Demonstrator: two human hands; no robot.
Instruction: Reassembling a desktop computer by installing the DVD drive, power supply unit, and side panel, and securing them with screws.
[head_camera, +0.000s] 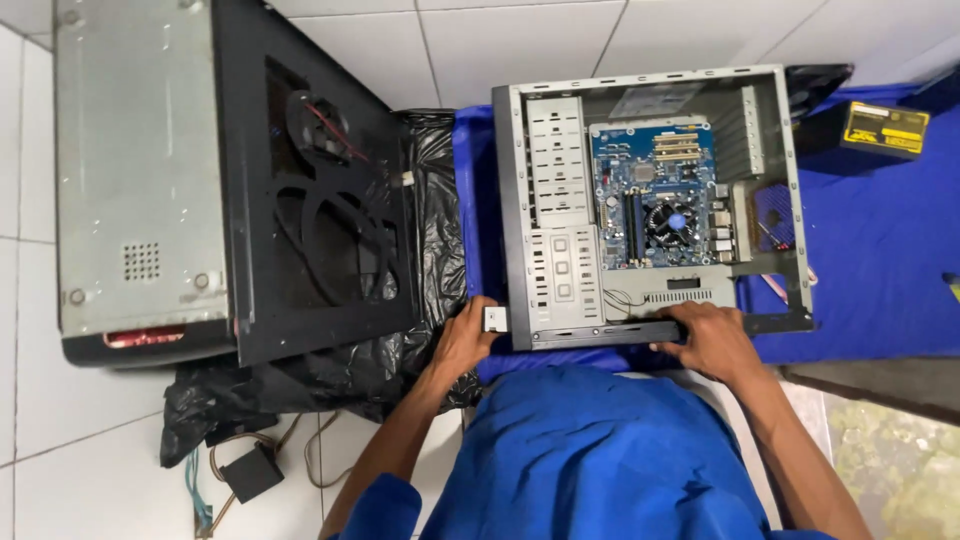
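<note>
**Both hands on the near rim of an open computer case**

Blue clothing fills the bottom of the view, and two bare forearms reach forward from it to an open computer case (650, 205) lying on its side on a blue cloth (880, 260) spread over the white tiled floor (100, 460). Its long axis runs left to right across the view, so its near rim lies straight ahead of both hands. The left hand (466, 338) is at the case's near left corner, fingers curled against a small pale part there; whether it pinches that part cannot be told. The right hand (712, 338) lies palm down on the near rim toward its middle, fingers flat and spread along the metal edge, pressing rather than clasping. Inside the case a blue motherboard (655, 195) with a round cooler fan sits toward the far right. Left of the cloth, a black panel (310, 180) rests on black plastic sheeting (300, 380), beside a second grey case (135, 170). A black power supply (870, 135) sits at the cloth's far right corner.
</note>
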